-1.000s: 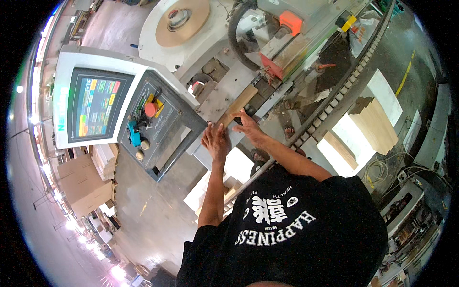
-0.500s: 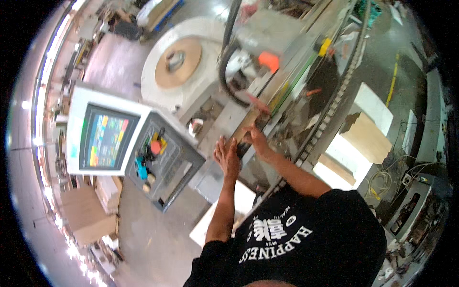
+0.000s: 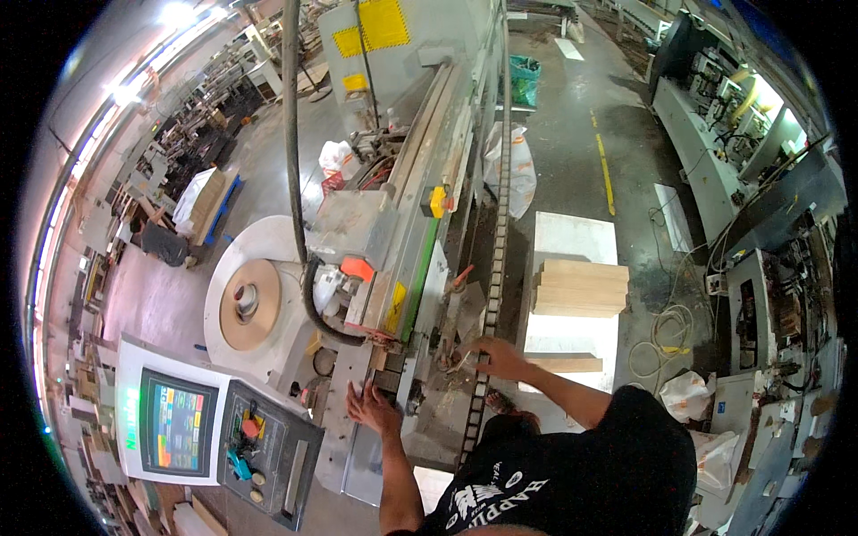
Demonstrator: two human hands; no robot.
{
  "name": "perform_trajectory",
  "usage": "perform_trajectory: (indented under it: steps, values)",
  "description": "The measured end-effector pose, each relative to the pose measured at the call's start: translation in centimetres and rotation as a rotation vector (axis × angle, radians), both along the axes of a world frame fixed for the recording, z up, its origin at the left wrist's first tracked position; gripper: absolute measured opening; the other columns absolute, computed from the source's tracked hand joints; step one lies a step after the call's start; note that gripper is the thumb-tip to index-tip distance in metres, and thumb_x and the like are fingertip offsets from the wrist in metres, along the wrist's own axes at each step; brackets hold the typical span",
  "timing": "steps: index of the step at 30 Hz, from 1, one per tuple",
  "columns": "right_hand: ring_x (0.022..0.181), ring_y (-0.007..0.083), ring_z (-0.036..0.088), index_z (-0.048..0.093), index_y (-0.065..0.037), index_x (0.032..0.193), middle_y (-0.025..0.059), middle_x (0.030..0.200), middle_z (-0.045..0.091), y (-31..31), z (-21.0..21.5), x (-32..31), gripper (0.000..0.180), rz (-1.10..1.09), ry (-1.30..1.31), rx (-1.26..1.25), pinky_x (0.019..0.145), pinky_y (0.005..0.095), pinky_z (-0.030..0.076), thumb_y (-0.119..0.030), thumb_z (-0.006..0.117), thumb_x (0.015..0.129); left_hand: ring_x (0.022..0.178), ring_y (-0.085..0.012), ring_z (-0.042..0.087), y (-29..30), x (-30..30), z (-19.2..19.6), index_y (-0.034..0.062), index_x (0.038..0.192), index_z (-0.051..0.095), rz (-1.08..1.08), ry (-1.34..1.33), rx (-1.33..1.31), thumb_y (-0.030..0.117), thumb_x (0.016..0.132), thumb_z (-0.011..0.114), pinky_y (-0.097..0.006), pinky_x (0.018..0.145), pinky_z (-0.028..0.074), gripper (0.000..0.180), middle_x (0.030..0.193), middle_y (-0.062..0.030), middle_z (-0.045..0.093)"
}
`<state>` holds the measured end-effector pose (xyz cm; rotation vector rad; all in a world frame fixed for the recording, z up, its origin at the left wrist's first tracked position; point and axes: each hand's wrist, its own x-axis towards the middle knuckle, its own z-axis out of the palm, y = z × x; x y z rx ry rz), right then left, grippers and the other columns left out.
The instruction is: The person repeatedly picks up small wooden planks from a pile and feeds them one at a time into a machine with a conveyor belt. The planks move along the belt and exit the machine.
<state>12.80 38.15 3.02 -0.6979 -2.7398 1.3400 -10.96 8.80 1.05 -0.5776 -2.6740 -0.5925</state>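
Observation:
My left hand (image 3: 371, 409) rests flat with fingers spread on the grey infeed table (image 3: 357, 451) of a long woodworking machine (image 3: 402, 232). My right hand (image 3: 494, 355) reaches forward to the machine's chain track (image 3: 490, 295); its fingers curl beside a small metal part by the track. Whether it grips anything I cannot tell. A narrow wooden strip (image 3: 380, 359) lies on the table just ahead of my left hand.
A control panel with a colour screen (image 3: 179, 427) and buttons (image 3: 259, 447) stands at my lower left. A round disc holding a tape roll (image 3: 246, 304) sits left of the machine. Stacked wooden boards (image 3: 581, 288) lie on a white sheet to the right. Plastic bags (image 3: 688, 393) sit on the floor.
The view has swung up and along the machine. My right hand has shifted from the wooden strip out to the chain track; my left hand stays flat on the table.

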Motion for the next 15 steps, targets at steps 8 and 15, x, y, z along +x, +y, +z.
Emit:
perform_trajectory:
  steps: [8, 15]
  values:
    - [0.156, 0.0384, 0.037, 0.032, -0.016, 0.167, 0.0126, 0.169, 0.041, 4.5, -7.6, 19.6, 0.127, 0.058, -0.778, 0.386, 0.129, 0.0594, 0.027, -0.054, 0.097, 0.065, 0.136, -0.0375, 0.054, -12.9, 10.3, -2.7, 0.0169, 0.113, 0.078, 0.031, -0.084, 0.053, 0.015, 0.094, 0.077, -0.059, 0.112, 0.039, 0.019, 0.152, -0.0108, 0.057]
    - [0.116, 0.0428, 0.069, 0.055, -0.013, 0.149, 0.0168, 0.136, 0.068, 4.6, -12.9, 23.2, 0.056, -0.150, -0.536, 0.403, 0.098, 0.0511, 0.058, -0.021, 0.072, 0.096, 0.134, -0.0380, 0.055, -12.7, 12.2, -1.0, 0.0126, 0.116, 0.075, 0.044, -0.036, 0.138, 0.006, 0.090, 0.077, -0.058, 0.109, 0.041, 0.027, 0.149, -0.0120, 0.059]
